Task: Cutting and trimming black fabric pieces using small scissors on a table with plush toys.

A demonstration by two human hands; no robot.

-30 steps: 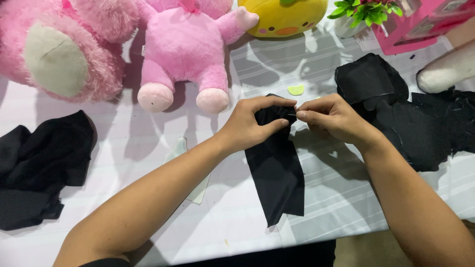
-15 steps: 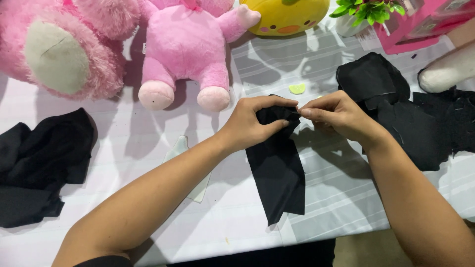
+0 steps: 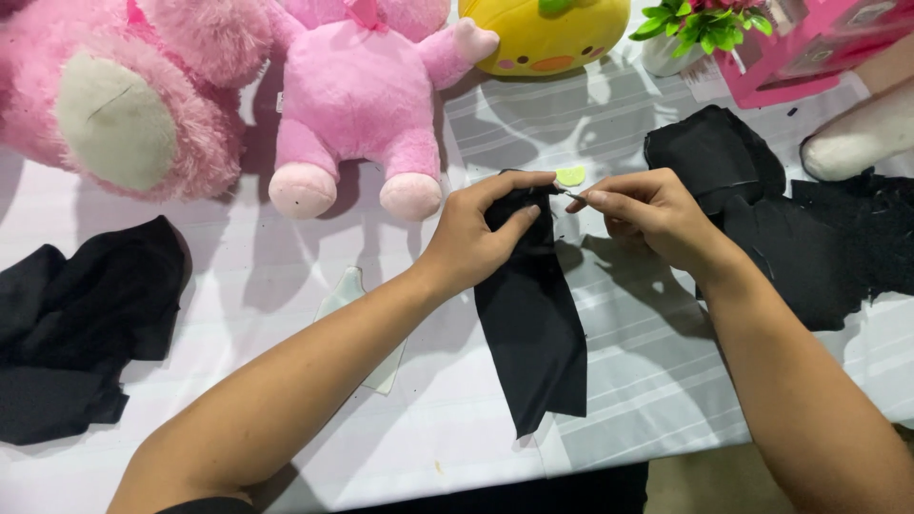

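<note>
A pale striped cloth covers the surface point(image 3: 286, 286), which fills nearly the whole view; along its far edge sit a big fuzzy pink plush bear point(image 3: 133, 95), a smaller pink plush pig point(image 3: 362, 95) beside it, and a yellow plush chick point(image 3: 547, 33) further right; a small potted green plant point(image 3: 690, 29) and a pink box point(image 3: 809, 48) stand at the far right corner. A heap of black fabric point(image 3: 81, 324) lies at the left side, well apart from the hands; another pile of black cloth point(image 3: 781, 219) spreads on the right, just behind the right wrist. In the middle lies a long black fabric strip point(image 3: 533, 324), running from the hands down toward the near edge of the surface; the left hand point(image 3: 476, 238) grips its top end, thumb pressed across the cloth and fingers curled around it; the right hand point(image 3: 647, 214) is pinched shut on something thin and pale, seemingly a needle or pin, at the strip's upper corner, too small to tell for certain. A small yellow-green scrap point(image 3: 570, 176) rests just beyond the fingertips; a pale translucent cut-out point(image 3: 367, 324) lies flat under the left forearm.
</note>
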